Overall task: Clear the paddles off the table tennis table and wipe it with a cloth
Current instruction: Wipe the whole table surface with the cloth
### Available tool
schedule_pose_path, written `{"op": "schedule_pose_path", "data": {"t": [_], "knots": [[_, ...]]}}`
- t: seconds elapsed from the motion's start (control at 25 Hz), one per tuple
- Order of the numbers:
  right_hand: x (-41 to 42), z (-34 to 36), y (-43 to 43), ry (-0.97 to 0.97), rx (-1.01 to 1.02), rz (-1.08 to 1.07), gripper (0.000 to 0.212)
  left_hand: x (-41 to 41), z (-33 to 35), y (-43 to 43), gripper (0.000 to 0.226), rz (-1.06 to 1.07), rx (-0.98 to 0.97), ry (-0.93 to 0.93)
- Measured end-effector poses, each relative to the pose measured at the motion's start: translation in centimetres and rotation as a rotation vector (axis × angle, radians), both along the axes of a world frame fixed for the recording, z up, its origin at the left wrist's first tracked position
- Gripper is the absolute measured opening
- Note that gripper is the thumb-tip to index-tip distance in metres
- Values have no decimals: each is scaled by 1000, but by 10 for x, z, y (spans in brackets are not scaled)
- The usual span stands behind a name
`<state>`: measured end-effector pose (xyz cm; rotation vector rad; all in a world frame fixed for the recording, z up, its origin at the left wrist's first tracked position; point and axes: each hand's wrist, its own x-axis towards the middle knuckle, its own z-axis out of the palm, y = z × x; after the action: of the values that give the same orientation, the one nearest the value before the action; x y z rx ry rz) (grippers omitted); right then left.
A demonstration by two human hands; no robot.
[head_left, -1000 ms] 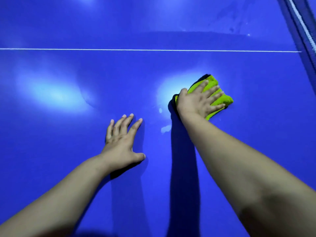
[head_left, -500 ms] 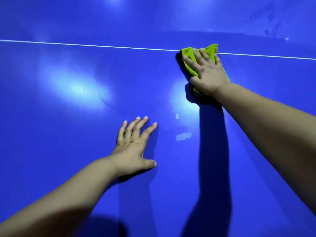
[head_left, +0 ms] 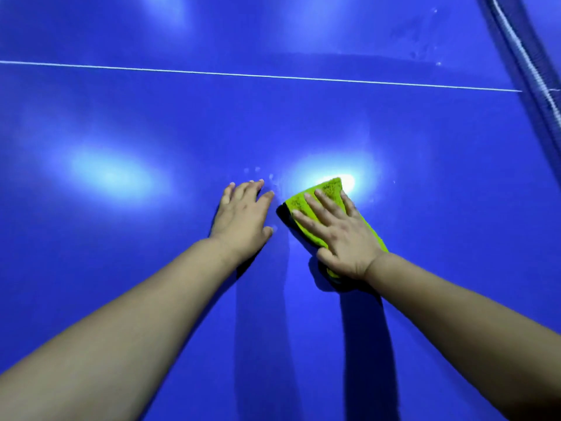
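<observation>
A blue table tennis table fills the view. My right hand lies flat with fingers spread on a folded bright green cloth, pressing it to the surface just right of centre. My left hand rests palm down on the bare table, close beside the cloth's left edge, holding nothing. No paddle is in view.
A thin white line crosses the table beyond both hands. The net runs along the upper right corner. Faint smudges mark the surface just past my left fingertips. Light glare patches show on the tabletop.
My right hand has drawn the cloth back from the white line toward me, ending close beside my left hand. The left hand stays planted on the table.
</observation>
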<state>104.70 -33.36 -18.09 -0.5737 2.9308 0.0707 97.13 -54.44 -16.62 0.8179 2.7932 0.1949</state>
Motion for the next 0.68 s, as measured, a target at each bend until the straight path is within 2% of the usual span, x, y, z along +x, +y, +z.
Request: {"op": "schedule_pose_path", "data": {"t": [0.08,0.2,0.36,0.52,0.68], "knots": [[44,0,-14,-2,10,-46,82,30,5,-10,62,-48,54,72],[116,2,-40,-31,33,-127,84,74,13,-45,58,-125,109,94],[211,6,-93,-36,29,-315,88,121,24,-99,58,-199,58,130],[269,4,-162,-48,-16,-658,84,145,29,-146,60,-214,-4,55],[239,2,-235,-89,-51,-1146,81,149,29,-177,62,-154,25,11]]}}
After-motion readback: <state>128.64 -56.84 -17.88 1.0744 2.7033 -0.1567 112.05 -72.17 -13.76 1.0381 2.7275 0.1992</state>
